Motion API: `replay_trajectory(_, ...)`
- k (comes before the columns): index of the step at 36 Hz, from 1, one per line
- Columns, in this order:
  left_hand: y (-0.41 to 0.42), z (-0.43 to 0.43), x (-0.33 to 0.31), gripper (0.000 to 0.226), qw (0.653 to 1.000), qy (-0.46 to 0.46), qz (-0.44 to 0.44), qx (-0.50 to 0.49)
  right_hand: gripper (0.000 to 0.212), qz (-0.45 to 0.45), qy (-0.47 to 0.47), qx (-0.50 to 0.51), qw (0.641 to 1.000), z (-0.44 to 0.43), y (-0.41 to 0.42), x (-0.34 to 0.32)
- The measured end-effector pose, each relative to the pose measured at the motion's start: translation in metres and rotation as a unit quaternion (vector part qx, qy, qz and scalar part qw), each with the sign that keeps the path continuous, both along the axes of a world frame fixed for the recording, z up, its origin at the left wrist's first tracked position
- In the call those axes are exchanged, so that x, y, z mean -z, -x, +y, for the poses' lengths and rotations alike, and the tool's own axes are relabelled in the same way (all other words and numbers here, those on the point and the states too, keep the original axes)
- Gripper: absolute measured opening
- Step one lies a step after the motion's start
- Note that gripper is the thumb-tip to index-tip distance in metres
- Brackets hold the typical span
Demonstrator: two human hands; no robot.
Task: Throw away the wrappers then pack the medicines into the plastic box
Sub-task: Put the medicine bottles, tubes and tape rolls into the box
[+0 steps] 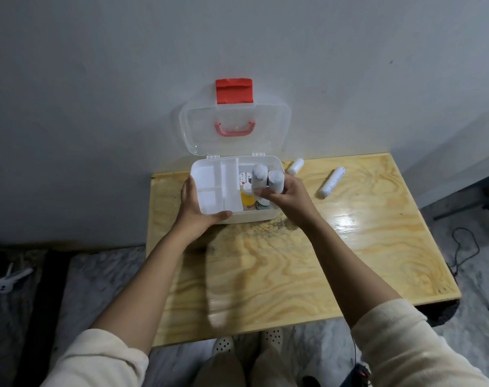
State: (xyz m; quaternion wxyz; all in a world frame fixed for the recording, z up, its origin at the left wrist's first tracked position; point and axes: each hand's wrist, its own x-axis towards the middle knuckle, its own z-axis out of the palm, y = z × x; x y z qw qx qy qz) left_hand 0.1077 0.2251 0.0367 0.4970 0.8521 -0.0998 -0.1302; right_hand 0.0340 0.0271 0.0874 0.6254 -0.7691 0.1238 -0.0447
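A clear plastic box (268,216) stands open at the back of the wooden table (293,261), its lid (277,127) with a red latch and pink handle leaning against the wall. A white divided tray (215,185) sits in the box's left half, gripped by my left hand (198,208) at its left and front edge. My right hand (285,196) holds two white rolls (267,178) upright over the box's right half. Below them a yellow bottle (248,201) and other medicine packs lie inside. Two more white rolls, one (296,166) and another (332,182), lie on the table to the right.
The wall is right behind the box. A cable (464,247) trails on the grey floor at the right. A small white object (10,280) lies on the floor at the far left. My feet in white clogs (247,342) stand at the table's front edge.
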Motion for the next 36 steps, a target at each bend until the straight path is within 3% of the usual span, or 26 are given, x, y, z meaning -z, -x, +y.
replay_trajectory(7, -0.002, 0.001, 0.005, 0.106, 1.0, 0.001, -0.011, 0.001, 0.023, -0.011, -0.003, -0.015, 1.0, -0.001, -0.005, 0.005)
replay_trajectory(13, 0.0, 0.001, 0.002, 0.124, 1.0, -0.006, 0.002, 0.005, 0.028, -0.051, 0.023, -0.054, 0.997, -0.006, -0.001, 0.011)
replay_trajectory(19, -0.001, 0.002, 0.005, 0.107, 1.0, -0.005, -0.008, 0.001, 0.026, -0.081, 0.039, -0.072, 0.993, -0.008, 0.006, 0.015)
replay_trajectory(32, 0.001, 0.002, 0.003, 0.109, 1.0, -0.002, 0.001, 0.01, 0.022, 0.024, 0.046, -0.115, 0.992, -0.017, 0.002, 0.014)
replay_trajectory(36, -0.001, 0.003, 0.006, 0.107, 1.0, 0.009, 0.003, 0.005, 0.021, 0.018, 0.045, -0.098, 0.994, -0.016, 0.003, 0.02)
